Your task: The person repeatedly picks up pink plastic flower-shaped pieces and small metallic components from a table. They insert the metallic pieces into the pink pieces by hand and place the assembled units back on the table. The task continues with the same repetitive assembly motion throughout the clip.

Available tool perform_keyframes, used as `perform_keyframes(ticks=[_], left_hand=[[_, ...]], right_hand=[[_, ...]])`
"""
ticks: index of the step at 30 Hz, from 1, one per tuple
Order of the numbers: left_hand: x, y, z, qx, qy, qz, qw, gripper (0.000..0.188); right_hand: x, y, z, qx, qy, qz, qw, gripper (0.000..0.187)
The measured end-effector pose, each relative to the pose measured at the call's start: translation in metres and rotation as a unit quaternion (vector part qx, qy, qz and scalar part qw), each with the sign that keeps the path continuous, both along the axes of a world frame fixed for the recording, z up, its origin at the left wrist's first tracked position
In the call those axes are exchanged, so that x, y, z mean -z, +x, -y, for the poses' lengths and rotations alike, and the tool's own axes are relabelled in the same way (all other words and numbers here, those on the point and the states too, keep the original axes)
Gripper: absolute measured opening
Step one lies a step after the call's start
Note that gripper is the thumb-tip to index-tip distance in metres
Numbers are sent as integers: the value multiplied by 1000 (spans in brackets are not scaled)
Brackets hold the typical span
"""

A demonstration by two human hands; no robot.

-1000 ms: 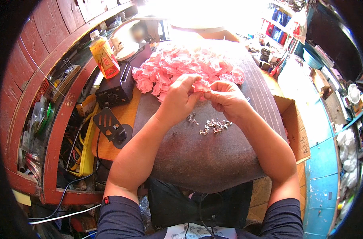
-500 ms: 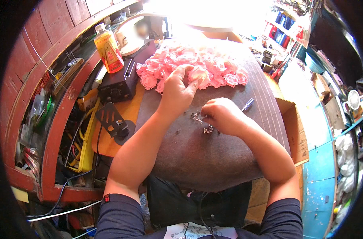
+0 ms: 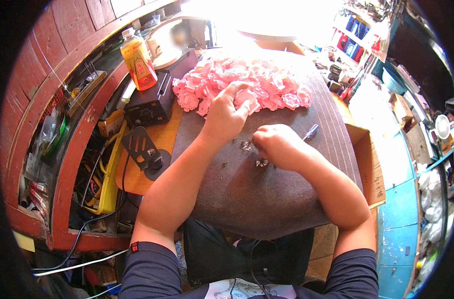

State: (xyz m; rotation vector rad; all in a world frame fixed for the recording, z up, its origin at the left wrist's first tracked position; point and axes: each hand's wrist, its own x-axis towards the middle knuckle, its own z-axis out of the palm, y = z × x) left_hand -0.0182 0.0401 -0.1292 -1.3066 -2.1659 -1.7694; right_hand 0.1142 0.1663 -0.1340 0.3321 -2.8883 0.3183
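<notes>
Near the front of a heap of pink artificial flowers (image 3: 279, 89), my left hand (image 3: 223, 118) pinches one pink artificial flower (image 3: 244, 98) between thumb and forefinger. My right hand (image 3: 279, 145) is lower and to the right, over the dark mat (image 3: 247, 204), with its fingers drawn together. Whatever those fingers hold, if anything, is hidden. Small shiny metal pieces (image 3: 246, 145) lie beside the right fingertips, and another little cluster of metal pieces (image 3: 261, 163) sits just below them. A screwdriver-like tool with a bluish handle (image 3: 311, 131) rests beyond the right hand.
To the left stand a drink bottle (image 3: 138, 60), a black box with a dial (image 3: 149, 102) and a black phone stand (image 3: 146, 152). A yellow crate (image 3: 111, 187) is below them. An opened cardboard box (image 3: 370, 164) adjoins the mat's right edge, beside a blue cabinet (image 3: 399, 229).
My right fingers have curled slightly further in over the metal pieces. The flower in my left hand has turned a little. The whole view has shifted slightly.
</notes>
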Motion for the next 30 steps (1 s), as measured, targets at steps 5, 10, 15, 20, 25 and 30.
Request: perform_keyframes(ticks=[5, 10, 15, 20, 25, 30], left_hand=[[11, -11, -2, 142, -47, 53, 987, 18], [-8, 2, 4, 258, -129, 304, 908, 24], [-8, 2, 7, 274, -67, 414, 865, 22], [-3, 4, 5, 290, -9, 484, 826, 22], [-5, 6, 3, 301, -7, 484, 822, 21], [0, 6, 1, 298, 8, 466, 833, 19]], right_hand=[[-5, -6, -27, 62, -237, -139, 960, 9], [-5, -3, -27, 58, -170, -282, 943, 7], [-10, -1, -18, 20, -192, -279, 941, 7], [-12, -3, -24, -32, -279, -262, 923, 9], [-3, -3, -21, 32, -469, -170, 866, 6], [-1, -4, -18, 32, -492, -181, 851, 5]])
